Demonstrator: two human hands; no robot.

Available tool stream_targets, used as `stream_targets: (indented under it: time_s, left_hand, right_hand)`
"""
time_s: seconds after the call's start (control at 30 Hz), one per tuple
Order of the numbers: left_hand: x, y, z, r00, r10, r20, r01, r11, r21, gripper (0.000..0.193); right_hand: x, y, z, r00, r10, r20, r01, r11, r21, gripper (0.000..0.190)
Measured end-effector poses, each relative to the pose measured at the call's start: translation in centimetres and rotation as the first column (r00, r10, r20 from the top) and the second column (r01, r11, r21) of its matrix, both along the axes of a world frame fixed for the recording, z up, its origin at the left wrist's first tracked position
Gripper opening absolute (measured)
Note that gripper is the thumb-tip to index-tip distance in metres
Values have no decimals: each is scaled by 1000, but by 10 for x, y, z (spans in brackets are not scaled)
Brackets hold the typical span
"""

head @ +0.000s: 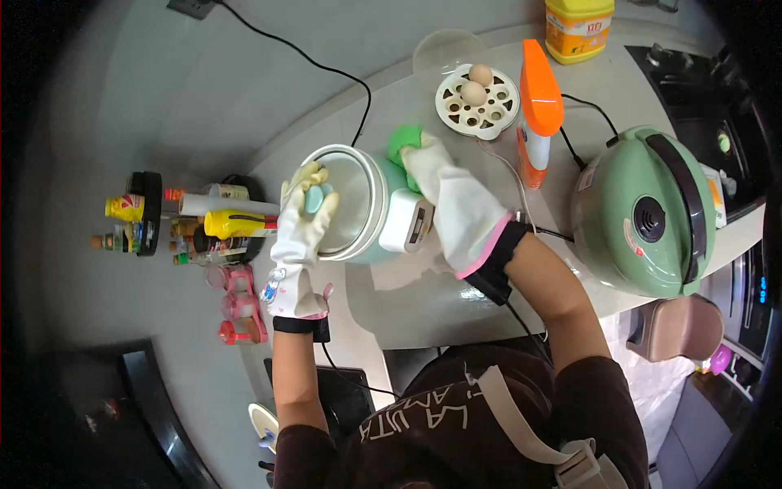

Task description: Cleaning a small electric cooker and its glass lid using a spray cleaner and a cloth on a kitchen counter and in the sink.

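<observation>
Both my hands wear white rubber gloves. My left hand (305, 205) grips the round light-blue knob (314, 199) on the metal-topped lid (348, 208) of a small light-green electric cooker (391, 174), which leans or lies tilted on the counter. My right hand (427, 162) presses a bright green cloth (406, 143) against the cooker's far right side; its fingertips are partly hidden. The cooker's white control panel (406, 220) faces right. Beyond my right hand, two brown eggs (474, 94) rest on a white egg-steamer tray (455, 116).
An orange-topped spray bottle (540, 91) and a green rice cooker (641, 214) stand right. A yellow jug (577, 30) is farther back. Condiment bottles (241, 224) and pink-framed jars (238, 305) stand left. A black cord (305, 56) runs behind the small cooker.
</observation>
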State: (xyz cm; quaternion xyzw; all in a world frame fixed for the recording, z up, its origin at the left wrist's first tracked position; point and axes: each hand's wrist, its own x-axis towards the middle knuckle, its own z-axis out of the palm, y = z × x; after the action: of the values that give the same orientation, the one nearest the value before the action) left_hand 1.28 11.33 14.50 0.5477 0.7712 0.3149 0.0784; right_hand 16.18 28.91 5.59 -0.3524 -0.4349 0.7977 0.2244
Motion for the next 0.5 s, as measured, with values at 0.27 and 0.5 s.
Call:
stream_targets:
  time_s: [0.27,0.5]
  left_hand:
    - [-10,-1,18,952,-204,-226,187,978,-95,91]
    - [13,-29,15,998,61,33,-57,992,-111,100]
  right_hand:
    - [39,-47,-9,992,-53,112,-22,813,581,28]
    - [56,-27,16,997,-73,-14,71,989,-128,27]
